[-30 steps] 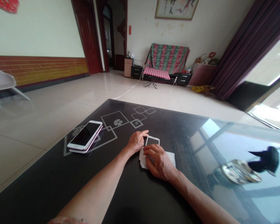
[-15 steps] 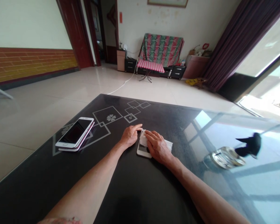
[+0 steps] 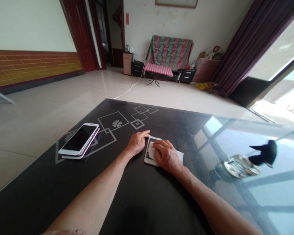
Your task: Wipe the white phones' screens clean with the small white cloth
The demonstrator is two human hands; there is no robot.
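A white-framed phone (image 3: 150, 150) lies flat on the black glass table (image 3: 142, 202). My left hand (image 3: 137, 143) rests against the phone's left edge, fingers curled, index finger stretched along its top corner. My right hand (image 3: 165, 156) presses a white cleaning cloth (image 3: 178, 156) onto the phone's screen with bent fingers. Most of the screen is hidden under cloth and hand.
Two stacked phones (image 3: 78, 141) lie at the table's left by a printed square pattern (image 3: 117, 124). A glass ashtray (image 3: 238, 166) and a black object (image 3: 264, 153) sit at the right. Beyond are tiled floor, a covered sofa (image 3: 170, 52) and dark curtains (image 3: 250, 42).
My right hand with the cloth has slid back down the screen towards me, uncovering the phone's top end. The left hand stays on the phone's edge.
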